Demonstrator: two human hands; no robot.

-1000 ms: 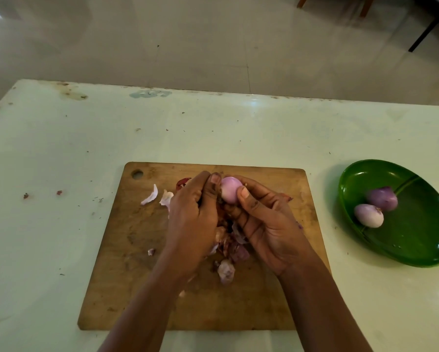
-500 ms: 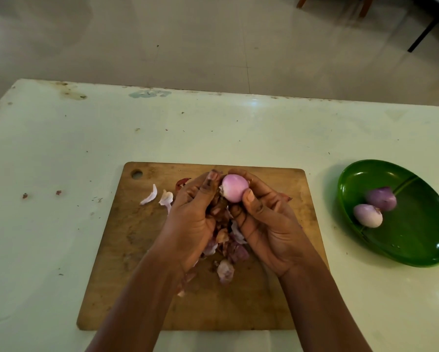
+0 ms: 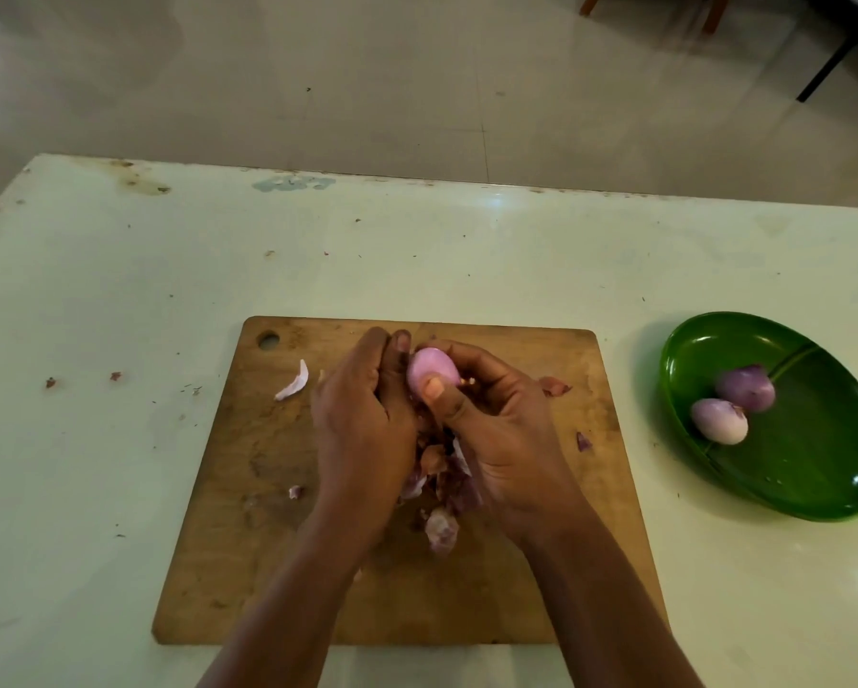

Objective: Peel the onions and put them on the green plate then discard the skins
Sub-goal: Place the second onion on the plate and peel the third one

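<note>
The right hand (image 3: 506,439) cradles an onion (image 3: 431,372) above the far middle of the board (image 3: 268,538). Its fingers curl behind the bulb and its thumb presses the near face, likely to steady the bulb while the other hand works the skin. The left hand (image 3: 362,424) is close against the onion's left side with its thumb tip touching. Its other fingers fold away from the camera, so it cannot be told whether they pinch a strip of skin or only brace. The showing part of the onion is smooth, pale pink and egg-shaped, and it looks nearly bare.

Working over the wooden board seems meant to let scraps drop in one place. A heap of skins (image 3: 441,489), papery, crumpled and purple-brown, lies under and between the wrists. A curved white flake (image 3: 295,382) lies apart to the left. The board is worn and stained, with a hanging hole in one corner.

On the counter (image 3: 119,290) to the right sits the glossy oval green plate (image 3: 814,479). It holds two peeled onions (image 3: 719,421) that touch near its left rim, within easy reach of the right hand.
</note>
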